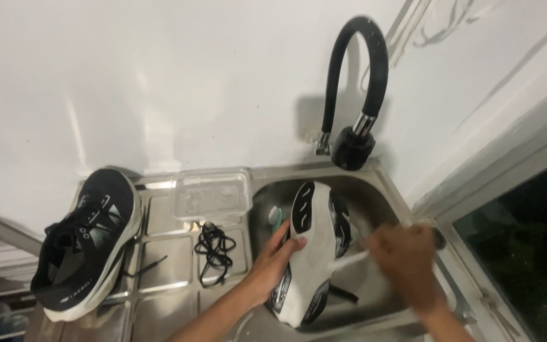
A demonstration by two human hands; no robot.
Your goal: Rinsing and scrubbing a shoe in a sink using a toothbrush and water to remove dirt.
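Observation:
A black-and-white sneaker [314, 244] lies sole-up in the steel sink [375, 183]. My left hand [273, 259] grips its left side and holds it steady. My right hand [406, 259], blurred, holds a thin white brush handle [349, 259] against the sole. A teal-and-white object [275, 216] sits in the sink just behind my left hand. The second sneaker [87, 244], black with a white sole, rests upright on the draining board at left.
Black laces [213, 250] lie coiled on the steel draining board [166, 266]. A clear plastic tray [211, 195] sits behind them. A black flexible faucet [352, 88] arches over the sink. A window frame [508, 171] runs along the right.

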